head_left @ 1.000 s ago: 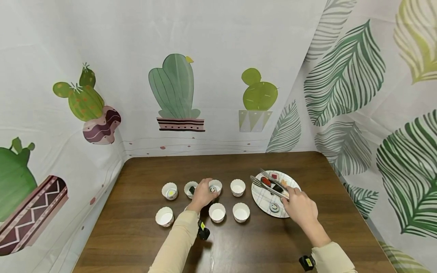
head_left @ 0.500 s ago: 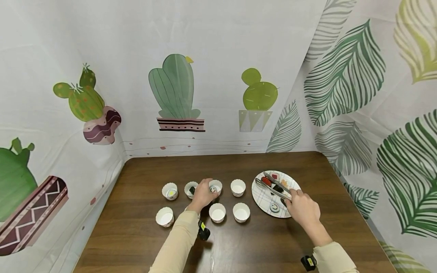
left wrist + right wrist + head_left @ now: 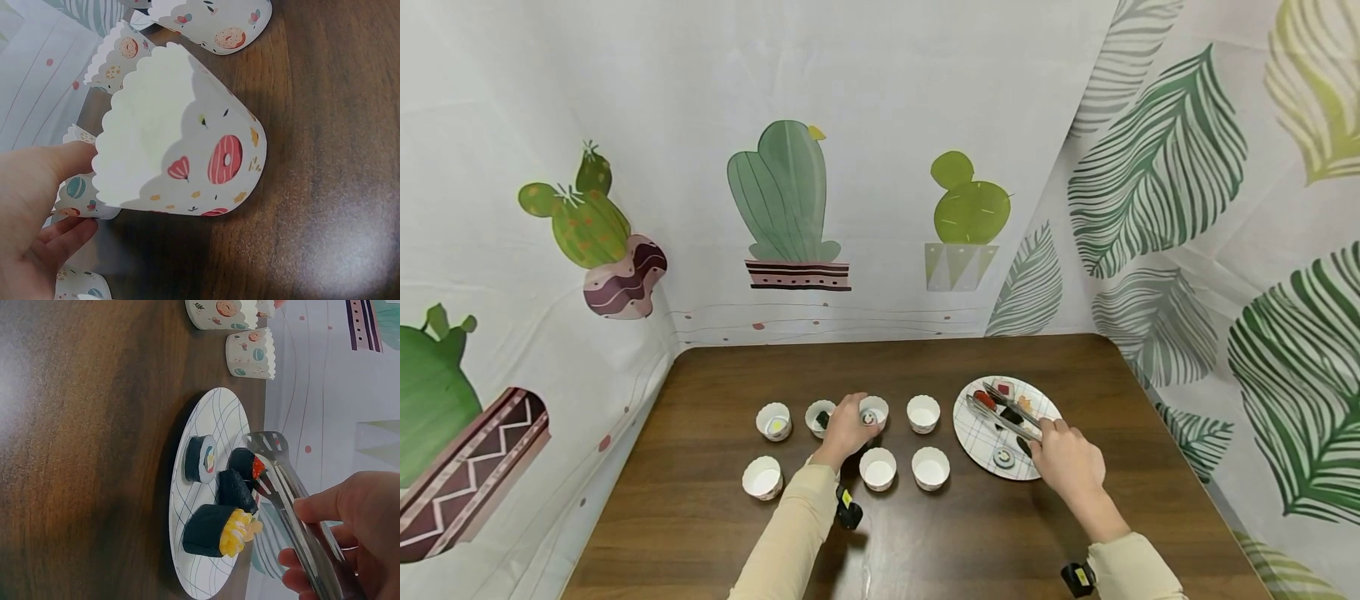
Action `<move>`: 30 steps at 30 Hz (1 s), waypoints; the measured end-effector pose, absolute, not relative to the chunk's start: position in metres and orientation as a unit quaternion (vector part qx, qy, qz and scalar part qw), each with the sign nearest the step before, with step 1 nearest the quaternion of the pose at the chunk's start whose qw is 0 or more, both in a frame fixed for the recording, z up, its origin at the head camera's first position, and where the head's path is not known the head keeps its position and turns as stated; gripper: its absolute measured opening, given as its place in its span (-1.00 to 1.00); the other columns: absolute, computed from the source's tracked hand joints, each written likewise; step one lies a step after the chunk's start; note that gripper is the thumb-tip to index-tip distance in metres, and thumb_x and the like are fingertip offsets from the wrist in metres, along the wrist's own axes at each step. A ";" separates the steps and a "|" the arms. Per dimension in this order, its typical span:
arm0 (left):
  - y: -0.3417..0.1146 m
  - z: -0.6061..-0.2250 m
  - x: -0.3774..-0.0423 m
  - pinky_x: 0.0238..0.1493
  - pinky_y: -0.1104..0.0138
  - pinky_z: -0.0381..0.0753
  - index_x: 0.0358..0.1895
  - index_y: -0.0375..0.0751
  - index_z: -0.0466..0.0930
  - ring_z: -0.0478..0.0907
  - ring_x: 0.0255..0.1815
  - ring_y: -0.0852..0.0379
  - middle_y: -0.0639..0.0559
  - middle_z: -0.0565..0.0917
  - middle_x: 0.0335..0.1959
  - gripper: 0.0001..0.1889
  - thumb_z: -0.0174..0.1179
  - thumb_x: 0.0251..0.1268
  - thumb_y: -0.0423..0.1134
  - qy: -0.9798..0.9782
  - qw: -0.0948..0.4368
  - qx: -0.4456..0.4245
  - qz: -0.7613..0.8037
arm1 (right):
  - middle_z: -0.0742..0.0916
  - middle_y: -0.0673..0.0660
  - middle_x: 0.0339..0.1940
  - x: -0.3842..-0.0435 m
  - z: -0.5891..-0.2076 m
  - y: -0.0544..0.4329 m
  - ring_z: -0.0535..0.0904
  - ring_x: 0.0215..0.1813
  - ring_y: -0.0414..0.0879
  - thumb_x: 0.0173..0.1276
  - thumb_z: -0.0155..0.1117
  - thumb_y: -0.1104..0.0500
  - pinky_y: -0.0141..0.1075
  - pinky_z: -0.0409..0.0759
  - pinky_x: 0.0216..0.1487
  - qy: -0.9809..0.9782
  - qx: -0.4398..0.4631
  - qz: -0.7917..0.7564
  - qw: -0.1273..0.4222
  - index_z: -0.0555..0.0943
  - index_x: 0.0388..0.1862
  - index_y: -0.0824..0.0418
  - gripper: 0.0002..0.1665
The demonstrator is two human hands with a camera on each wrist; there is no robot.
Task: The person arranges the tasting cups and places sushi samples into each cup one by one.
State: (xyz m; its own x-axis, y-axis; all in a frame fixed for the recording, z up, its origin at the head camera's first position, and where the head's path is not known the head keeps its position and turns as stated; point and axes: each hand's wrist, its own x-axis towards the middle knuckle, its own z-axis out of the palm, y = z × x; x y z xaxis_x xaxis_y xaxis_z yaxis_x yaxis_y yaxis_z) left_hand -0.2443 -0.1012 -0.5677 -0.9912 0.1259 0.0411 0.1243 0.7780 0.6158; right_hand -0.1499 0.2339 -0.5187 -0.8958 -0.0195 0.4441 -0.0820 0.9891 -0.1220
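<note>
My left hand [image 3: 846, 429] grips a white scalloped paper baking cup [image 3: 876, 402] in the back row; a sushi roll [image 3: 869, 417] lies inside it. In the left wrist view, the thumb is at the rim of that cup [image 3: 75, 187], fingers below. My right hand [image 3: 1066, 462] holds metal tongs [image 3: 306, 547] above the patterned plate [image 3: 973, 442]. Their tips straddle a red-topped sushi piece [image 3: 240, 461]. Also on the plate are a round sushi roll [image 3: 200, 461], a dark wedge-shaped piece [image 3: 235, 490] and a corn-topped sushi [image 3: 205, 531].
Left of the held cup stand a cup [image 3: 812, 410] with a dark piece and a cup [image 3: 766, 410] with a yellow-centred roll. Bare-bottomed cups stand at the back right [image 3: 922, 412] and in the front row [image 3: 877, 468]. A printed curtain [image 3: 880, 167] borders the brown table [image 3: 895, 550].
The tongs have shifted slightly right and their tips have drawn closer together around the red-topped sushi. The left hand stays at its cup.
</note>
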 end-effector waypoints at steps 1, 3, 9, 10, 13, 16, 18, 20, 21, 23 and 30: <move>-0.101 -0.568 -0.244 -0.02 0.08 0.47 0.18 -0.29 0.40 0.50 0.01 -0.11 -0.21 0.50 0.07 -0.32 0.39 -0.13 -0.22 0.943 0.001 0.067 0.326 | 0.56 0.27 -0.59 -0.150 -0.519 0.234 0.51 -0.58 0.23 -0.09 0.34 0.20 0.04 0.36 -0.73 -0.972 0.023 0.069 0.222 0.53 -0.46 0.38 -0.72; -0.101 -0.568 -0.245 -0.01 0.08 0.47 0.18 -0.29 0.40 0.49 0.01 -0.11 -0.21 0.50 0.08 -0.32 0.39 -0.13 -0.22 0.943 0.000 0.067 0.326 | 0.56 0.27 -0.58 -0.150 -0.519 0.235 0.51 -0.57 0.23 -0.07 0.33 0.20 0.06 0.36 -0.72 -0.975 0.015 0.073 0.208 0.52 -0.48 0.38 -0.74; -0.101 -0.568 -0.245 0.00 0.09 0.47 0.19 -0.27 0.39 0.49 0.03 -0.11 -0.20 0.49 0.09 -0.31 0.39 -0.12 -0.21 0.944 0.003 0.065 0.324 | 0.56 0.25 -0.59 -0.150 -0.518 0.234 0.51 -0.56 0.23 -0.05 0.30 0.21 0.08 0.36 -0.70 -0.980 0.007 0.078 0.185 0.51 -0.48 0.36 -0.76; -0.101 -0.568 -0.245 -0.01 0.09 0.47 0.19 -0.27 0.39 0.49 0.03 -0.11 -0.20 0.49 0.09 -0.31 0.39 -0.12 -0.21 0.944 0.003 0.064 0.324 | 0.56 0.25 -0.59 -0.150 -0.517 0.234 0.51 -0.56 0.22 -0.05 0.30 0.21 0.08 0.36 -0.70 -0.979 0.008 0.077 0.186 0.52 -0.48 0.36 -0.77; -0.101 -0.567 -0.245 -0.01 0.08 0.47 0.18 -0.28 0.39 0.49 0.02 -0.11 -0.20 0.49 0.10 -0.31 0.39 -0.13 -0.21 0.943 0.004 0.064 0.325 | 0.56 0.24 -0.60 -0.151 -0.516 0.233 0.51 -0.59 0.21 -0.06 0.30 0.24 0.07 0.34 -0.72 -0.979 0.011 0.074 0.192 0.52 -0.50 0.36 -0.80; -0.101 -0.567 -0.244 -0.01 0.07 0.47 0.19 -0.29 0.39 0.49 0.02 -0.12 -0.21 0.48 0.10 -0.31 0.39 -0.14 -0.22 0.943 0.005 0.064 0.328 | 0.55 0.23 -0.61 -0.151 -0.515 0.233 0.50 -0.61 0.19 -0.06 0.30 0.25 0.06 0.33 -0.73 -0.978 0.014 0.069 0.195 0.51 -0.52 0.35 -0.81; -0.101 -0.566 -0.244 -0.02 0.07 0.47 0.19 -0.29 0.38 0.49 0.02 -0.12 -0.22 0.48 0.10 -0.30 0.39 -0.13 -0.22 0.942 0.005 0.065 0.329 | 0.55 0.22 -0.62 -0.151 -0.514 0.233 0.49 -0.62 0.18 -0.05 0.29 0.26 0.06 0.33 -0.74 -0.978 0.017 0.064 0.198 0.50 -0.53 0.35 -0.82; -0.100 -0.566 -0.244 -0.02 0.07 0.47 0.20 -0.30 0.38 0.49 0.02 -0.12 -0.22 0.48 0.10 -0.30 0.39 -0.13 -0.23 0.942 0.005 0.065 0.330 | 0.56 0.22 -0.61 -0.152 -0.514 0.233 0.49 -0.62 0.18 -0.04 0.29 0.27 0.06 0.34 -0.73 -0.978 0.019 0.060 0.199 0.50 -0.53 0.35 -0.83; -0.100 -0.566 -0.243 -0.02 0.07 0.47 0.20 -0.29 0.37 0.48 0.02 -0.11 -0.22 0.48 0.10 -0.29 0.39 -0.13 -0.22 0.942 0.006 0.065 0.330 | 0.56 0.23 -0.61 -0.152 -0.514 0.234 0.49 -0.62 0.18 -0.04 0.28 0.26 0.06 0.34 -0.73 -0.978 0.020 0.059 0.197 0.50 -0.53 0.35 -0.83; -0.100 -0.566 -0.243 -0.02 0.07 0.47 0.21 -0.30 0.36 0.48 0.02 -0.11 -0.22 0.48 0.10 -0.28 0.39 -0.13 -0.23 0.941 0.007 0.065 0.332 | 0.56 0.22 -0.61 -0.152 -0.514 0.234 0.49 -0.62 0.18 -0.04 0.28 0.26 0.06 0.33 -0.74 -0.979 0.020 0.062 0.191 0.50 -0.53 0.35 -0.83; -0.100 -0.568 -0.243 0.04 0.05 0.45 0.30 -0.30 0.25 0.44 0.11 -0.15 -0.24 0.39 0.21 -0.18 0.39 -0.12 -0.20 0.939 0.014 0.072 0.336 | 0.57 0.23 -0.58 -0.151 -0.516 0.235 0.51 -0.60 0.20 -0.04 0.27 0.25 0.06 0.35 -0.72 -0.980 0.022 0.070 0.182 0.53 -0.47 0.34 -0.83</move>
